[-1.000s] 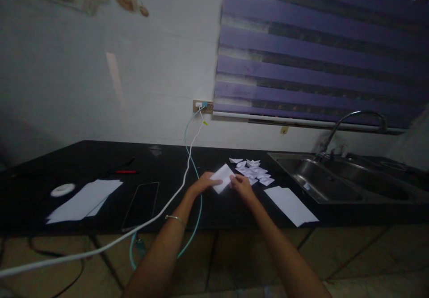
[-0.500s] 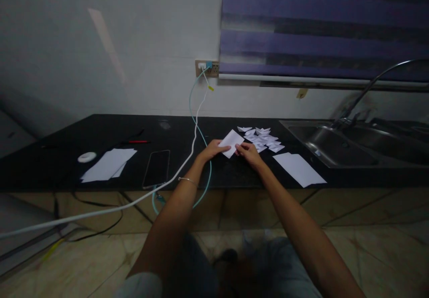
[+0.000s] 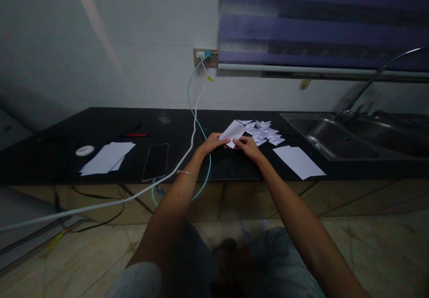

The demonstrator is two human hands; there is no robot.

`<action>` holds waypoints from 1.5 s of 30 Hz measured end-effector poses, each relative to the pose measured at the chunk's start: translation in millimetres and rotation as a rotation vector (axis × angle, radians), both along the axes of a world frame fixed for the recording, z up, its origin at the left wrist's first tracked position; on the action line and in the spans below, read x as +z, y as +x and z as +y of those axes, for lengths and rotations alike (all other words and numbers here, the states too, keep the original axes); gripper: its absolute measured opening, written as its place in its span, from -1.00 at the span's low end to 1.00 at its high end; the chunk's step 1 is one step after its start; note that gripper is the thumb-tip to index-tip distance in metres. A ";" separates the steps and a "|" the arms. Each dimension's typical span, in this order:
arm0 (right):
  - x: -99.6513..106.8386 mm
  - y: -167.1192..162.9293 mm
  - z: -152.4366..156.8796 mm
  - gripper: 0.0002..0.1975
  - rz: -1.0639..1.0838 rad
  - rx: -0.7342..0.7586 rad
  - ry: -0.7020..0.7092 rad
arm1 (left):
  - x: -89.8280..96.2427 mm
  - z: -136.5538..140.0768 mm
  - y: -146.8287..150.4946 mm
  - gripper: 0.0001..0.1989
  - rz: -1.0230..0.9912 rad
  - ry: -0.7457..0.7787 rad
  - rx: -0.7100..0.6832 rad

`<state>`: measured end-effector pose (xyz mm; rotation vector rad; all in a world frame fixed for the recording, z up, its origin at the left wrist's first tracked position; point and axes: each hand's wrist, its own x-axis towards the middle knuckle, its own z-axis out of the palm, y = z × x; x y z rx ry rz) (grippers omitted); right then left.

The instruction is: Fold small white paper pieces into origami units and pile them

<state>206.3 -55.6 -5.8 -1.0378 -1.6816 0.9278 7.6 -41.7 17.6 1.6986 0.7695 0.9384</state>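
Note:
A small white sheet of paper is held tilted above the black counter, between both hands. My left hand grips its left side, thumb across the front. At its lower right edge, my right hand pinches it, thumb close to the left thumb. The fingers behind the paper are hidden. Just beyond my right hand lies a cluster of several folded white paper pieces. Flat white sheets rest to the right of that hand.
On the left of the black counter are more white sheets, a white round object, a red pen-like object and a phone. A white cable crosses from the wall socket. A steel sink is at right.
My right hand has shifted slightly along the paper's lower edge, nearer the left thumb, and the paper's angle has changed. The whole view has tipped slightly downward.

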 end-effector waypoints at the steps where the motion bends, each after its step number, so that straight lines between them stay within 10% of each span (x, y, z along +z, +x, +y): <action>1: -0.8 1.1 1.0 -0.59 -0.004 -0.010 0.009 | 0.5 -0.5 0.2 -0.67 0.016 0.008 -0.007; 9: -1.2 3.9 2.6 -0.56 0.104 -0.156 -0.046 | 4.0 -2.3 -4.0 -0.53 0.073 0.029 -0.040; 45: 7.8 -0.7 -12.9 -0.61 -0.018 0.129 -0.082 | -0.1 -7.6 -1.8 -0.43 0.114 -0.085 0.017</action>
